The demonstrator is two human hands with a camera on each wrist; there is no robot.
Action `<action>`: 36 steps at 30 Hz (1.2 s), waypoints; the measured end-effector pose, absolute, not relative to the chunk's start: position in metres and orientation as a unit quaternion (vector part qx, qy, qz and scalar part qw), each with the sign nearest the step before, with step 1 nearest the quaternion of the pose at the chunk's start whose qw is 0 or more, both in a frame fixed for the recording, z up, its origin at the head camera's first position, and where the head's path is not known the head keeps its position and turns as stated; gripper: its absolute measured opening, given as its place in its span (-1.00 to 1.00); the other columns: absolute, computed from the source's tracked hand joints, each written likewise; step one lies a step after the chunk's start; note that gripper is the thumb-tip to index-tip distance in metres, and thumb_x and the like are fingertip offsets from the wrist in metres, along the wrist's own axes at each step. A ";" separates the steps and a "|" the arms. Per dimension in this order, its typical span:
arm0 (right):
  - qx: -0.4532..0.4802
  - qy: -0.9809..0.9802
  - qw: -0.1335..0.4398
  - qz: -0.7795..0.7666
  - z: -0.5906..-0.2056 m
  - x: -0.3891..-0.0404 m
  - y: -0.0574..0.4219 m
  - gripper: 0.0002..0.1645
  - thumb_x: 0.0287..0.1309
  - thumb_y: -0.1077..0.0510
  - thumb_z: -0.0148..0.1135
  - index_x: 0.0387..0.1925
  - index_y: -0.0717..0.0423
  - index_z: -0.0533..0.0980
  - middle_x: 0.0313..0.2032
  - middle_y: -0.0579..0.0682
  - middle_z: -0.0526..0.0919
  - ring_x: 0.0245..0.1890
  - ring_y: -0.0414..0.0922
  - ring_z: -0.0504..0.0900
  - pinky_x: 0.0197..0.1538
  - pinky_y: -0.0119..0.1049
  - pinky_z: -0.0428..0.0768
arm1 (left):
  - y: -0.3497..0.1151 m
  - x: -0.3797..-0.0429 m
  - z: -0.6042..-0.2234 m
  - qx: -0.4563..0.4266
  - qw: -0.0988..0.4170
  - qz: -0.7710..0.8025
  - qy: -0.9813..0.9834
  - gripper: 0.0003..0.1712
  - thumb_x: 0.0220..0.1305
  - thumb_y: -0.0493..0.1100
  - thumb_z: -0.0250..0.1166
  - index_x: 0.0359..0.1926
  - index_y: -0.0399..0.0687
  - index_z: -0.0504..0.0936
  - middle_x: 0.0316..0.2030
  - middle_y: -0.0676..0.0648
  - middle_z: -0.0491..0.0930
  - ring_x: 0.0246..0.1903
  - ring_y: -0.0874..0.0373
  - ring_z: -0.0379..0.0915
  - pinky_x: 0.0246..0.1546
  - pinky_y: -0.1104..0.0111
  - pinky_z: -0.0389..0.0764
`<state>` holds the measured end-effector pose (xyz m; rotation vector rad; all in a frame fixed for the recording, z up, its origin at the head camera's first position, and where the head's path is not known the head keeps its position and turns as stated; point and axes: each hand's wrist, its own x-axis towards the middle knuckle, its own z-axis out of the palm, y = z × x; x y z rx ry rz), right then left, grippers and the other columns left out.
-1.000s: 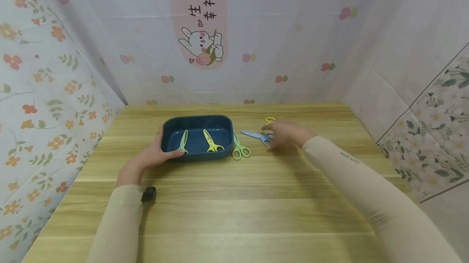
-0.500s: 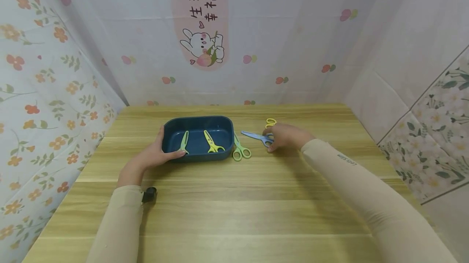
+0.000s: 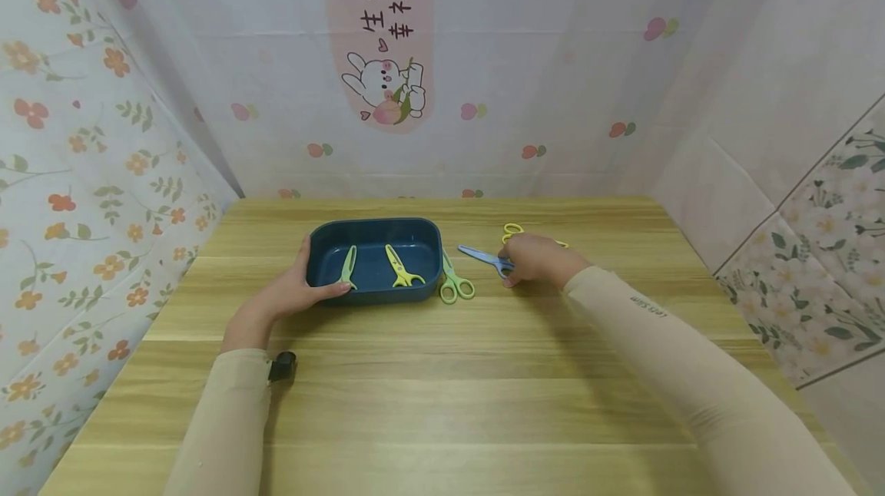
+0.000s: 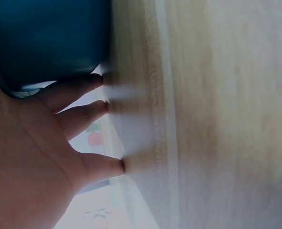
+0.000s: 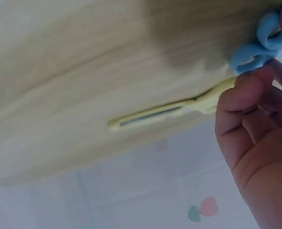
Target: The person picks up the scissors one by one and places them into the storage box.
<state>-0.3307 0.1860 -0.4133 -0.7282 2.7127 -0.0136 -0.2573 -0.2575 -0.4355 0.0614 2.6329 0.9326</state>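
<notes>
Vs. 1 s ago: R hand (image 3: 542,258) a bit further L, covering more of the blue scissors' (image 3: 484,256) handles; far end of yellow scissors (image 5: 188,103) now shows past it. Bin (image 3: 397,295) as before. Blue pr.: pale blue, slim blade pointing L, looped handles, at R hand just R of green scissors (image 3: 452,278); can't tell if lifted off surface (image 3: 415,373). Hands well apart: R fingers curled, pinching blue loops; L hand (image 3: 290,289) grips bin's L end, thumb over near rim.
</notes>
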 end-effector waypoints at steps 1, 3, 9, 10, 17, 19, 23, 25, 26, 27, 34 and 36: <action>-0.257 0.953 0.162 0.003 -0.413 -0.330 0.186 -0.71 0.20 -0.06 0.60 -0.26 0.03 0.71 -0.35 -0.12 0.63 -0.33 -0.13 0.47 -0.15 -0.14 0.54 | -0.257 -0.258 -0.435 0.023 0.172 0.329 0.928 0.64 0.22 0.59 0.33 0.63 0.08 -0.76 0.68 -0.50 -0.30 0.62 -0.56 -0.10 0.57 -0.35 0.13; -0.260 0.953 0.154 0.016 -0.411 -0.330 0.186 -0.70 0.19 -0.07 0.60 -0.34 0.02 0.68 -0.37 -0.12 0.59 -0.36 -0.14 0.45 -0.18 -0.16 0.51 | -0.256 -0.259 -0.435 0.025 0.171 0.331 0.928 0.64 0.22 0.58 0.34 0.63 0.09 -0.76 0.68 -0.49 -0.31 0.62 -0.55 -0.12 0.58 -0.34 0.11; -0.248 0.956 0.153 0.038 -0.411 -0.333 0.186 -0.60 0.19 -0.11 0.59 -0.39 0.05 0.58 -0.40 -0.10 0.51 -0.40 -0.15 0.41 -0.25 -0.22 0.41 | -0.255 -0.261 -0.431 0.033 0.170 0.321 0.931 0.63 0.24 0.56 0.34 0.63 0.02 -0.75 0.67 -0.53 -0.29 0.60 -0.57 -0.07 0.57 -0.34 0.15; -0.246 0.956 0.154 0.042 -0.411 -0.333 0.185 -0.58 0.19 -0.12 0.59 -0.38 0.05 0.56 -0.40 -0.10 0.50 -0.39 -0.14 0.40 -0.25 -0.22 0.40 | -0.255 -0.261 -0.431 0.035 0.171 0.319 0.931 0.64 0.24 0.56 0.34 0.63 0.01 -0.75 0.66 -0.54 -0.28 0.59 -0.58 -0.06 0.56 -0.34 0.16; -0.240 0.956 0.156 0.070 -0.409 -0.330 0.182 -0.51 0.19 -0.18 0.58 -0.38 0.05 0.51 -0.39 -0.08 0.51 -0.35 -0.11 0.41 -0.21 -0.18 0.44 | -0.257 -0.258 -0.433 0.036 0.176 0.318 0.931 0.65 0.23 0.56 0.35 0.64 -0.02 -0.74 0.66 -0.53 -0.32 0.60 -0.58 -0.09 0.57 -0.34 0.14; -0.237 0.955 0.159 0.078 -0.408 -0.330 0.180 -0.51 0.18 -0.19 0.58 -0.37 0.05 0.51 -0.39 -0.08 0.53 -0.35 -0.11 0.42 -0.21 -0.17 0.45 | -0.257 -0.257 -0.434 0.035 0.176 0.322 0.930 0.64 0.23 0.56 0.35 0.64 0.00 -0.74 0.67 -0.52 -0.33 0.61 -0.57 -0.09 0.57 -0.34 0.14; -0.232 0.955 0.166 0.079 -0.404 -0.330 0.175 -0.51 0.15 -0.17 0.61 -0.37 0.06 0.52 -0.40 -0.08 0.55 -0.36 -0.11 0.43 -0.21 -0.17 0.47 | -0.258 -0.257 -0.433 0.036 0.171 0.329 0.928 0.63 0.24 0.55 0.35 0.64 0.03 -0.74 0.67 -0.50 -0.33 0.61 -0.56 -0.09 0.57 -0.34 0.15; -0.229 0.956 0.166 0.077 -0.403 -0.330 0.174 -0.50 0.13 -0.17 0.62 -0.39 0.05 0.52 -0.40 -0.08 0.54 -0.36 -0.11 0.43 -0.20 -0.17 0.47 | -0.258 -0.257 -0.432 0.036 0.170 0.327 0.929 0.63 0.24 0.55 0.35 0.64 0.04 -0.74 0.67 -0.51 -0.31 0.61 -0.56 -0.07 0.57 -0.33 0.16; -0.229 0.956 0.166 0.078 -0.403 -0.330 0.174 -0.50 0.12 -0.18 0.63 -0.41 0.05 0.51 -0.40 -0.08 0.54 -0.36 -0.11 0.43 -0.20 -0.17 0.47 | -0.259 -0.257 -0.432 0.036 0.170 0.324 0.930 0.63 0.24 0.55 0.35 0.64 0.04 -0.75 0.67 -0.51 -0.30 0.60 -0.56 -0.06 0.57 -0.33 0.16; -0.230 0.956 0.164 0.080 -0.403 -0.330 0.174 -0.49 0.12 -0.18 0.63 -0.42 0.04 0.51 -0.41 -0.08 0.53 -0.36 -0.11 0.43 -0.20 -0.16 0.48 | -0.259 -0.257 -0.432 0.035 0.170 0.321 0.931 0.63 0.24 0.55 0.34 0.64 0.05 -0.75 0.67 -0.52 -0.29 0.60 -0.56 -0.04 0.56 -0.33 0.17; -0.237 0.956 0.147 0.088 -0.403 -0.330 0.174 -0.44 0.09 -0.21 0.63 -0.45 0.04 0.47 -0.44 -0.09 0.49 -0.38 -0.12 0.41 -0.21 -0.16 0.47 | -0.258 -0.258 -0.431 0.034 0.174 0.323 0.930 0.63 0.24 0.55 0.34 0.65 -0.01 -0.72 0.67 -0.52 -0.32 0.61 -0.57 -0.08 0.57 -0.34 0.13; -0.236 0.956 0.149 0.088 -0.404 -0.329 0.175 -0.45 0.10 -0.21 0.63 -0.45 0.05 0.47 -0.44 -0.09 0.49 -0.38 -0.12 0.40 -0.21 -0.16 0.46 | -0.257 -0.258 -0.432 0.036 0.173 0.321 0.930 0.63 0.23 0.56 0.35 0.65 -0.01 -0.72 0.67 -0.51 -0.31 0.60 -0.56 -0.06 0.57 -0.33 0.14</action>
